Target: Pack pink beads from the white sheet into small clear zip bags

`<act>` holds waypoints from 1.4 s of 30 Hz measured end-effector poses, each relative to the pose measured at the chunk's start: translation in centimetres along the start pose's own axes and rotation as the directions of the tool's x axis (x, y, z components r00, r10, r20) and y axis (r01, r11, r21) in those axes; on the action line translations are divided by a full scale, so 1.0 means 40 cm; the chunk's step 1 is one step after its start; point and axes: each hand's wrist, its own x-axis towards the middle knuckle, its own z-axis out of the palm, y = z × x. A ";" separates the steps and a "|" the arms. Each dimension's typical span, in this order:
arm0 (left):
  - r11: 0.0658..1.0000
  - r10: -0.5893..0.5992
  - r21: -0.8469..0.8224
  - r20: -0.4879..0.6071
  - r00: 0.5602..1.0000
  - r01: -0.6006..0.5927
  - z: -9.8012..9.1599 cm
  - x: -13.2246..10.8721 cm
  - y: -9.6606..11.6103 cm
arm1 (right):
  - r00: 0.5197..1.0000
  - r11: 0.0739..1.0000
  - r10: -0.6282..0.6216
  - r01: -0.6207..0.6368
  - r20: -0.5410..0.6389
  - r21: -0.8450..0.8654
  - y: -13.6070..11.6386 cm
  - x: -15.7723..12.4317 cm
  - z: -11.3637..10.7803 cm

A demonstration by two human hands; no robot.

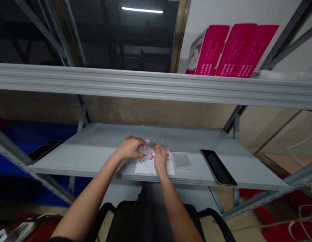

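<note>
My left hand (130,147) is closed around a small clear plastic container (143,149), holding it above a white sheet (143,166). Just to its right, my right hand (161,158) has its fingers curled together over the same sheet; what they pinch, if anything, is hidden. Several small pink pieces (152,155) show on the white sheet between the hands, though I cannot tell whether they are loose or printed. Behind my fingers lies a clear bag with a red line (165,142). A stack of clear zip bags (181,160) rests right of my right hand.
A dark tablet (218,167) lies at the right of the grey shelf (95,151). A phone-like dark device (45,149) is at the far left. Overhead, a metal shelf beam (135,84) crosses the view, with pink boxes (236,50) standing on it.
</note>
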 end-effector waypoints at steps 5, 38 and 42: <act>0.987 -0.009 0.163 0.151 0.988 -0.016 0.021 0.024 -0.005 | 0.999 0.992 0.023 -0.027 -0.033 -0.121 0.007 -0.005 0.010; 0.620 -0.508 -0.771 -0.252 0.824 0.147 0.145 -0.145 0.203 | 0.917 0.914 0.245 -0.327 0.314 0.241 -0.111 -0.132 -0.189; 0.479 -0.542 -0.867 -0.169 0.823 0.137 0.157 -0.154 0.210 | 0.878 0.940 0.211 -0.302 0.429 0.157 -0.127 -0.152 -0.215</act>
